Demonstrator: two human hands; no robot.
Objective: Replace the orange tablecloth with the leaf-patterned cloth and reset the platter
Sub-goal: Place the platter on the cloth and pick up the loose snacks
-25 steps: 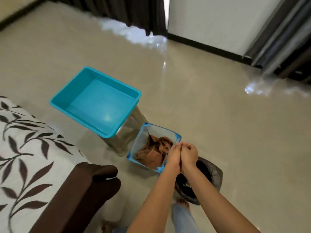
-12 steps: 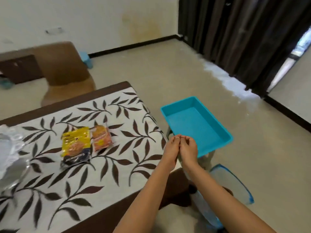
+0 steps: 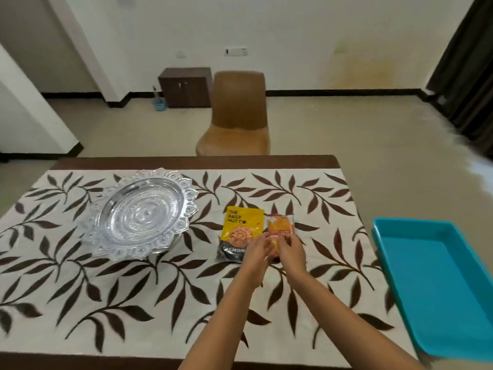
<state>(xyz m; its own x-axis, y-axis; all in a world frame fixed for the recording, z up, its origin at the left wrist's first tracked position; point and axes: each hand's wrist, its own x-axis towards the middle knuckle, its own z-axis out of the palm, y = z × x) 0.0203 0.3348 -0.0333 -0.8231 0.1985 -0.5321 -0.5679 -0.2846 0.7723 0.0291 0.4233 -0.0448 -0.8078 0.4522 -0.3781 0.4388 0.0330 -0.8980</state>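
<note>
The leaf-patterned cloth (image 3: 165, 284), white with brown leaves, lies spread over the brown table. A clear cut-glass platter (image 3: 141, 213) stands on it at the left, with nothing in it. Right of the middle lie a yellow nut packet (image 3: 240, 225) and a smaller orange snack packet (image 3: 281, 224), side by side. My left hand (image 3: 256, 248) and my right hand (image 3: 290, 249) are close together over the near ends of the two packets, fingers loosely bent. I cannot tell whether they touch the packets. The orange tablecloth is out of view.
A turquoise plastic tray (image 3: 437, 284) sits just off the table's right edge. A brown chair (image 3: 237, 116) stands behind the far edge, with a small dark cabinet (image 3: 185, 86) against the wall. Dark curtains (image 3: 466, 62) hang at the right.
My view has swung left, from the floor bin holding the orange cloth up to the table. My hands, pressed together before, now sit slightly apart over the packets.
</note>
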